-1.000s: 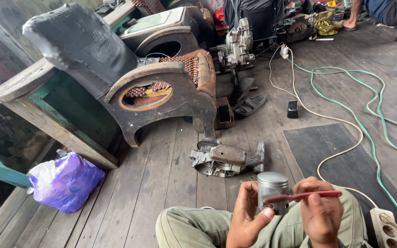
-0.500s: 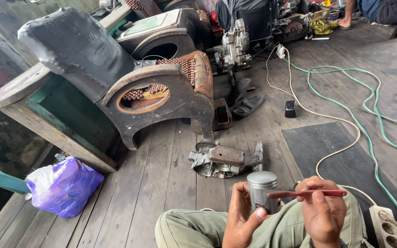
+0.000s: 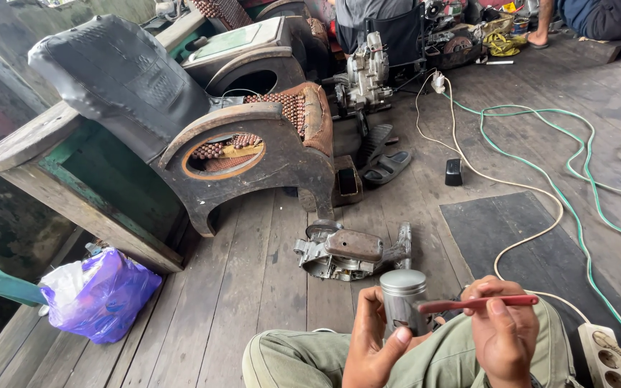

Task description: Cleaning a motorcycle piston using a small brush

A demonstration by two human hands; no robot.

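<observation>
My left hand (image 3: 371,345) grips a grey metal piston (image 3: 402,296), held upright above my lap. My right hand (image 3: 501,332) holds a slim red-handled tool (image 3: 477,303) level, its tip touching the piston's side just below the crown. Both hands hover over my olive-green trousers (image 3: 292,363). On the wooden floor right in front of the piston lies a grey engine casing (image 3: 346,251) with a rusty brown cover.
A worn armchair (image 3: 203,122) with a beaded seat stands ahead on the left. A purple plastic bag (image 3: 102,293) lies at lower left. A black mat (image 3: 519,237), green hose (image 3: 540,165), white cord and power strip (image 3: 601,352) occupy the right. An engine (image 3: 364,75) stands behind.
The piston and both hands have stayed nearly in place; the view has shifted slightly. The red tool remains against the piston's side.
</observation>
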